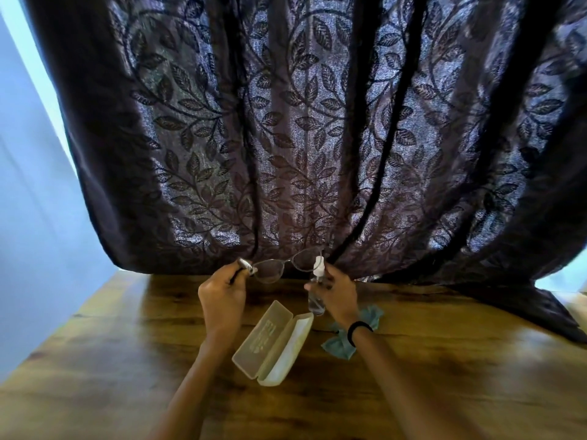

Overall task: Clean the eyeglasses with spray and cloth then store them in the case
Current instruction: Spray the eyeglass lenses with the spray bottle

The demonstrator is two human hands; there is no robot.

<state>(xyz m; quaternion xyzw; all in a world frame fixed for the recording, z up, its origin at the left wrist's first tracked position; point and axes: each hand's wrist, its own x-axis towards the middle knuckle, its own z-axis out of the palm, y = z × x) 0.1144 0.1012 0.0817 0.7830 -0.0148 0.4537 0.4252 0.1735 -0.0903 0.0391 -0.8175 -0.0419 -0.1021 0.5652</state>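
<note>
Clear spray bottle (316,292), gripped in right hand (336,296), should aim squarely at eyeglasses (281,266) pinched by left hand (222,290).

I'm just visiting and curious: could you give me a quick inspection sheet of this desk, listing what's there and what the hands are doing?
Surface: wooden table, glossy, with a dark grain.
Job's things: eyeglasses held up in the air; clear spray bottle with white nozzle beside one lens; pale case lying open on the table; teal cloth crumpled beside the case, partly under the right wrist.
Clutter: nothing seen.
Hands: left hand grips the eyeglasses by one temple; right hand holds the spray bottle; black band on the right wrist.
Cables: nothing seen.
Surroundings: dark leaf-patterned curtain hanging behind the table, pale wall at left.
</note>
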